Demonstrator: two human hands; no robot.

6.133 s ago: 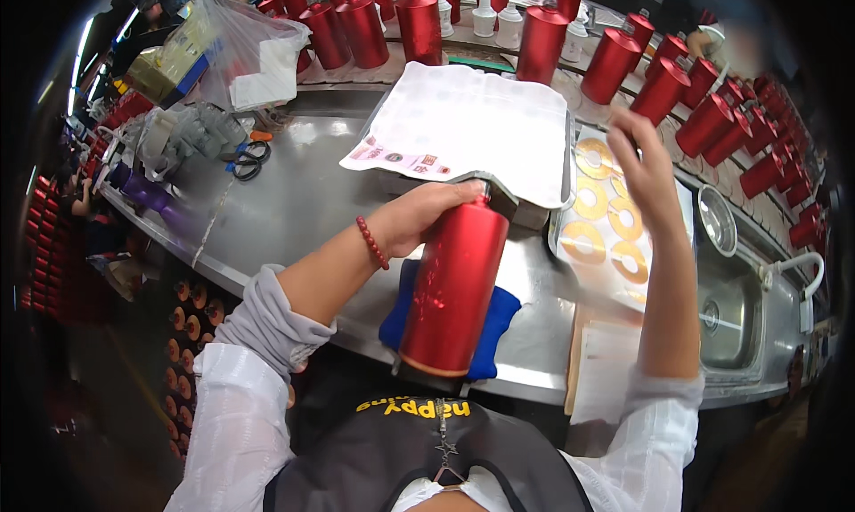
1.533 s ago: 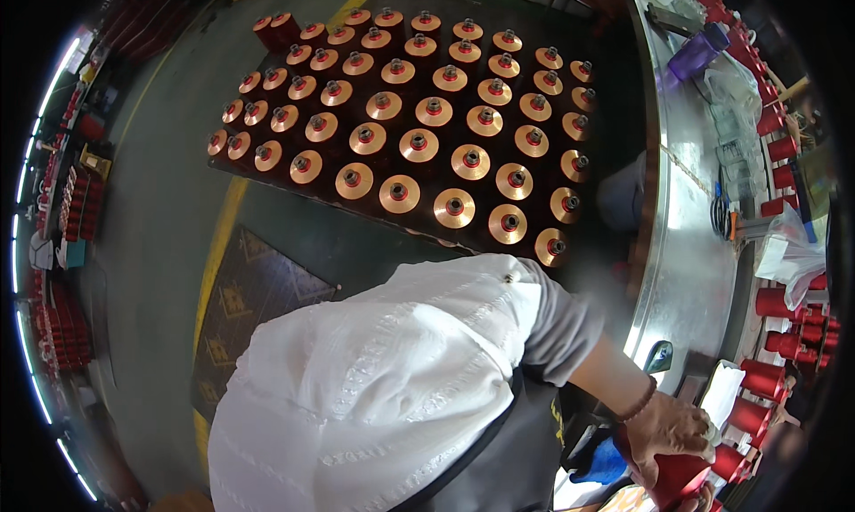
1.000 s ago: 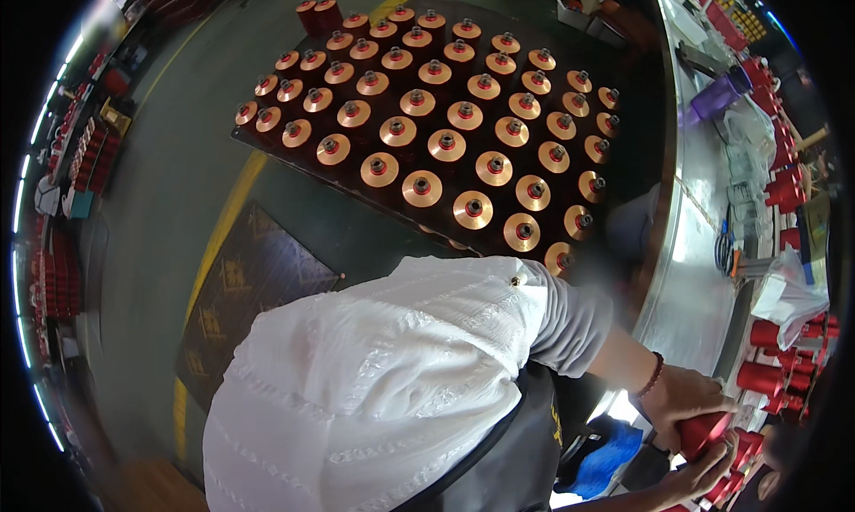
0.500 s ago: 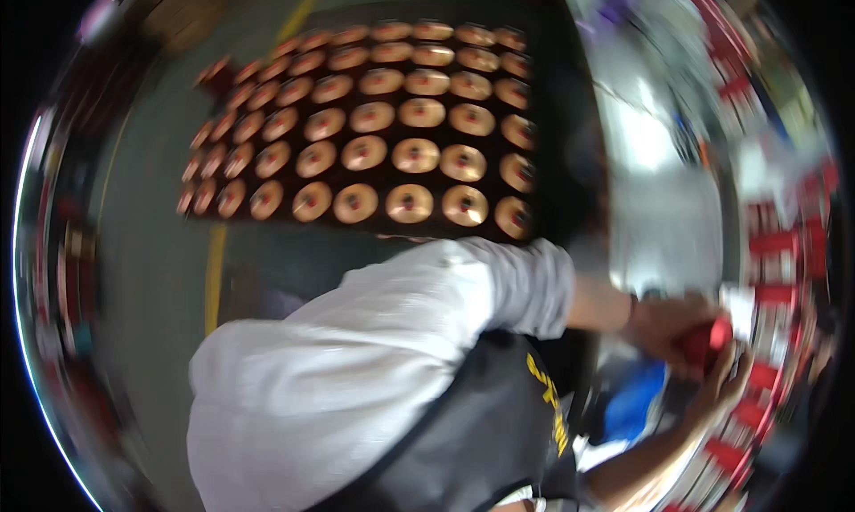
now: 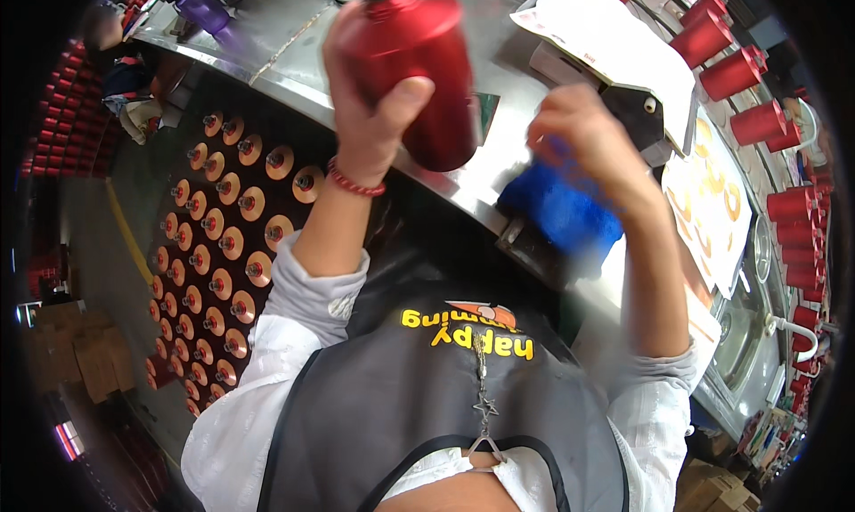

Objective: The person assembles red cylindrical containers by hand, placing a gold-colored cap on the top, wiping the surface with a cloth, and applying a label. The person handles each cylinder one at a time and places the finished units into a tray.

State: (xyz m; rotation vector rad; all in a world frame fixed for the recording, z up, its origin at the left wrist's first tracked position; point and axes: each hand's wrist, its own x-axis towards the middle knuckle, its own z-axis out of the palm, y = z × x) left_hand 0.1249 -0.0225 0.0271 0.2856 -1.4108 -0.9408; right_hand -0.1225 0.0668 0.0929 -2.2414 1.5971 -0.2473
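My left hand, with a red beaded bracelet at the wrist, is wrapped round a shiny red metal cylinder. The cylinder is held tilted above the metal worktop, and its narrower stepped end points away from me; its exact kind I cannot make out. To the right, my right hand is closed and blurred by motion, gripping a bunched blue cloth. The cloth hangs down at the front edge of the worktop.
A board of copper-coloured discs stands at left. A dark box under white paper sits at right, with an orange-patterned sheet nearby. Several red cylinders line the far right above a sink. A purple bottle stands far left.
My view has swung right, toward the worktop. Earlier both hands met at a red object while the blue cloth lay apart; now my left hand raises the red cylinder and my right grips the cloth.
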